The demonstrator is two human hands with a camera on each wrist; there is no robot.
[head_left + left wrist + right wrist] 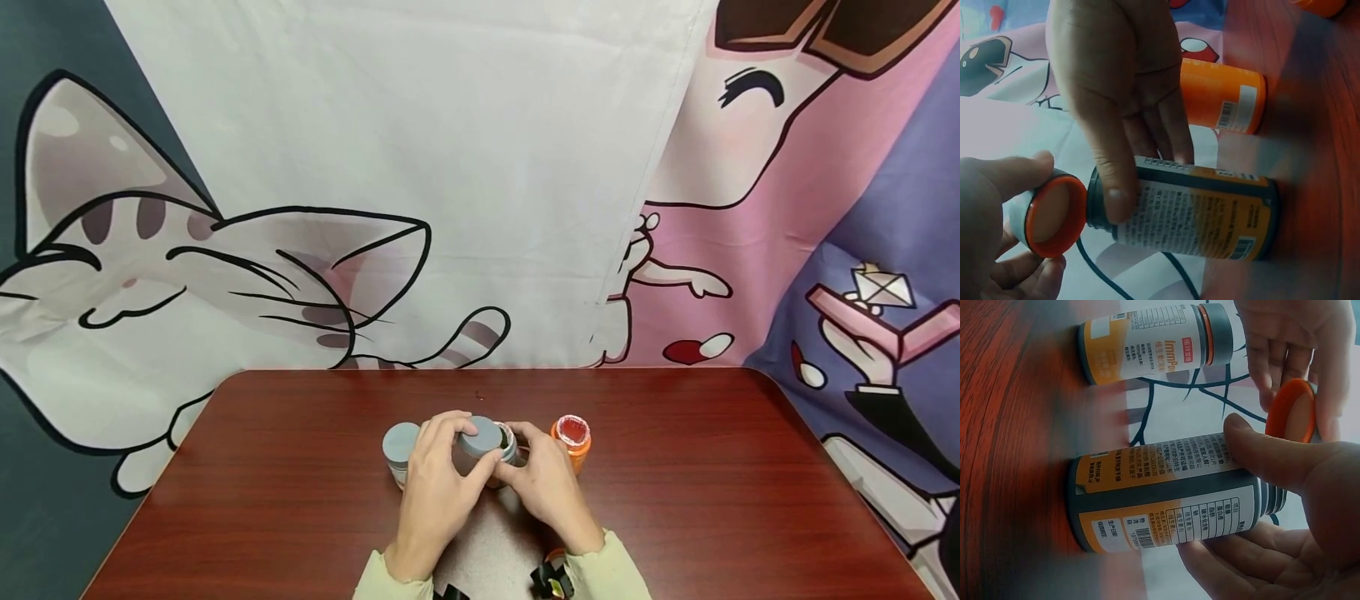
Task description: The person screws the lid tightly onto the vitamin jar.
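Observation:
My left hand (431, 479) pinches a grey screw cap (480, 435) between thumb and fingers. Its orange-lined inside (1054, 215) faces the bottle's neck in the left wrist view. With my right hand (547, 483) I grip a grey, white and orange supplement bottle (1166, 500) near its threaded neck, thumb on one side and fingers on the other. The cap is off this bottle and held right beside its mouth. Left of my hands stands a similar bottle (400, 450) with its grey cap on. An orange bottle (577, 454) without a cap stands to the right.
Everything stands on a reddish-brown wooden table (285, 492). A small orange round object (555, 554) lies near my right wrist, partly hidden by a black wrist device (551, 581). Behind the table's far edge hangs a cartoon-printed cloth (450, 167).

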